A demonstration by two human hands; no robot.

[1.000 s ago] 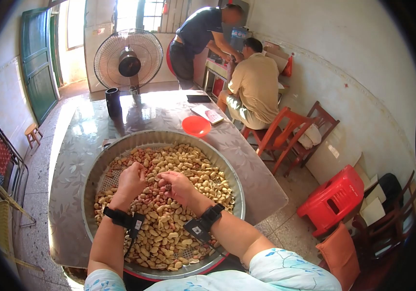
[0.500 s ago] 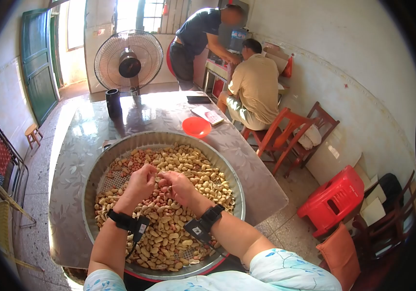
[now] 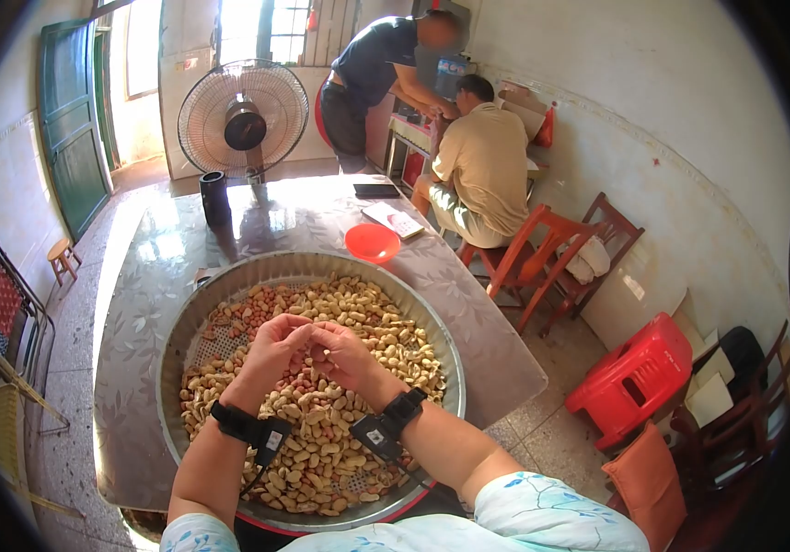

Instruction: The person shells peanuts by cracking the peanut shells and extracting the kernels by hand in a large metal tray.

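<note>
Both hands meet over a wide round metal pan full of unshelled peanuts. My left hand is closed in a pinch, its fingertips against those of the other hand. My right hand is closed too, fingers curled, with a small pale bit showing among them. A peanut appears to be pinched between the two hands, mostly hidden by the fingers. Reddish shelled kernels lie on the perforated bottom at the pan's far left, and some lie beneath my hands.
On the patterned table are a red bowl, a booklet, a dark phone and a black cup. Behind stands a fan. Two people are at the back, near wooden chairs. Red plastic stools stand right.
My hands have drawn closer together, fingertips now meeting. The reddish kernels seen between them earlier are now mostly covered. My left wrist has turned slightly.
</note>
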